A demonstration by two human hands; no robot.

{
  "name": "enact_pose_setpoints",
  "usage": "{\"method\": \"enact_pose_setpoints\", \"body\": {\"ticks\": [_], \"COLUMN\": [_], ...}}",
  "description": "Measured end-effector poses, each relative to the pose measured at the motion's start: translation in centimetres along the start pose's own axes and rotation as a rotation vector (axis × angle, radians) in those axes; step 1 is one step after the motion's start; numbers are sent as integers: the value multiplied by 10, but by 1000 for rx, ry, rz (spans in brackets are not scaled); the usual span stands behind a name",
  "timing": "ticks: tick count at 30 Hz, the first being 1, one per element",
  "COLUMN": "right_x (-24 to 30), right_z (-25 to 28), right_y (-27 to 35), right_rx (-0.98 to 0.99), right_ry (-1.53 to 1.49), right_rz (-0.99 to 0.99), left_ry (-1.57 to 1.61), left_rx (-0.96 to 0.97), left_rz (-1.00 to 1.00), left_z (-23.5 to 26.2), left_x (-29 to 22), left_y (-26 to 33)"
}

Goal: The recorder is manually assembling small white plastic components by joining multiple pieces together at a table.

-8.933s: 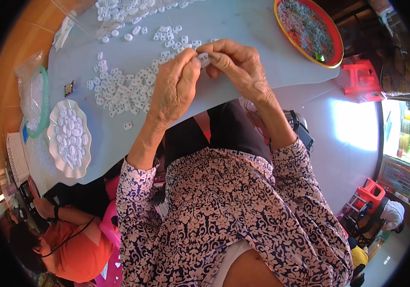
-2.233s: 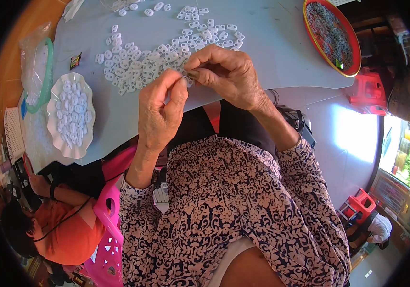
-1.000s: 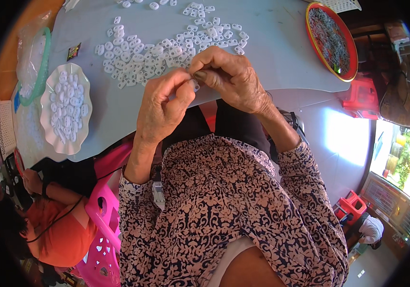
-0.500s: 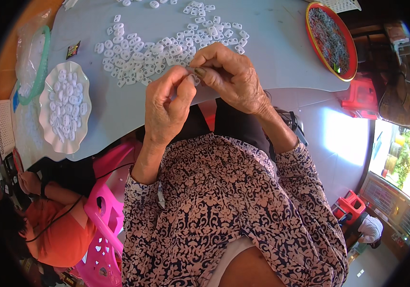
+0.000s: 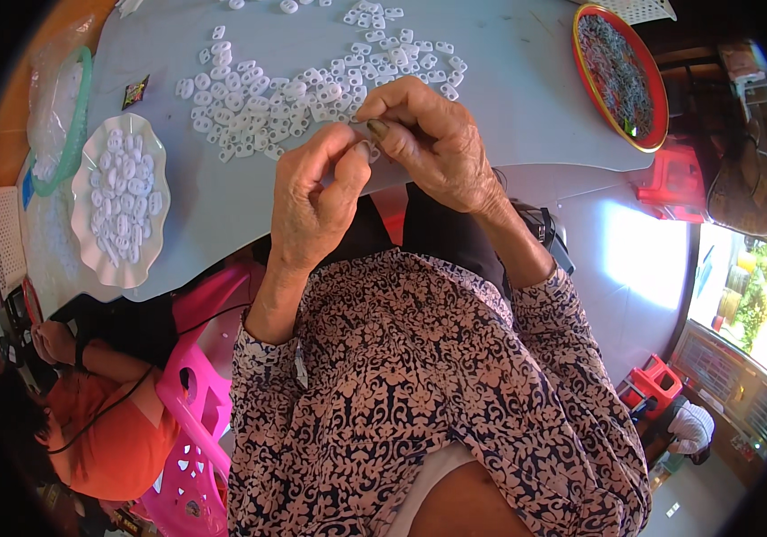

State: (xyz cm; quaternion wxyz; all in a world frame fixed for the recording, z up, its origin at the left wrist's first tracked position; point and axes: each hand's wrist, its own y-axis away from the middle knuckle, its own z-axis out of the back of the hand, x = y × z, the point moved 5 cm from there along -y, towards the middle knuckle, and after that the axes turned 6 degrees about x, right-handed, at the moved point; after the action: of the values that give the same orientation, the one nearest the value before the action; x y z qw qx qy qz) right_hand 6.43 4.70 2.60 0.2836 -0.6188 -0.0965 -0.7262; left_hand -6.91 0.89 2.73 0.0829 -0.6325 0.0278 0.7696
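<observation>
Near the front edge of the pale grey table (image 5: pixel 222 219), my left hand (image 5: pixel 316 197) and my right hand (image 5: pixel 437 148) meet with their fingertips almost touching. Both are closed in a pinch, thumb against forefinger. Whatever they hold is too small and too covered by the fingers to make out. Just beyond them spreads a loose pile of small white plastic pieces (image 5: pixel 253 106) with holes through them. To the left stands a white dish with a wavy rim (image 5: pixel 122 276), filled with similar white pieces (image 5: pixel 124 188).
At the far right sits a red round tray (image 5: pixel 659 94) of small thin metal-looking parts. A green-rimmed container (image 5: pixel 79 134) with clear plastic and a small dark packet (image 5: pixel 136 91) lie left. A person in orange (image 5: pixel 119 438) sits at lower left beside a pink chair (image 5: pixel 195 394).
My fingertips have shifted slightly against each other, the right thumb lifting a little. Both hands stay in the same place, and the piles look unchanged.
</observation>
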Motion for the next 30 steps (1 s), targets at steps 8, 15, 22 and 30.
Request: {"method": "enact_pose_setpoints", "body": {"ticks": [8, 15, 22, 30], "right_x": [-5, -2, -8, -7], "right_z": [-1, 4, 4, 6], "right_y": [0, 0, -2, -5], "right_rx": [-3, 13, 12, 116], "right_ry": [-121, -121, -241, -316], "right_rz": [16, -61, -85, -125], "left_ry": [11, 76, 148, 171], "left_rx": [21, -35, -30, -26], "left_rz": [-49, 21, 62, 76], "left_z": [-2, 0, 2, 4], "left_x": [1, -1, -1, 1], "left_y": [-1, -1, -2, -1]}}
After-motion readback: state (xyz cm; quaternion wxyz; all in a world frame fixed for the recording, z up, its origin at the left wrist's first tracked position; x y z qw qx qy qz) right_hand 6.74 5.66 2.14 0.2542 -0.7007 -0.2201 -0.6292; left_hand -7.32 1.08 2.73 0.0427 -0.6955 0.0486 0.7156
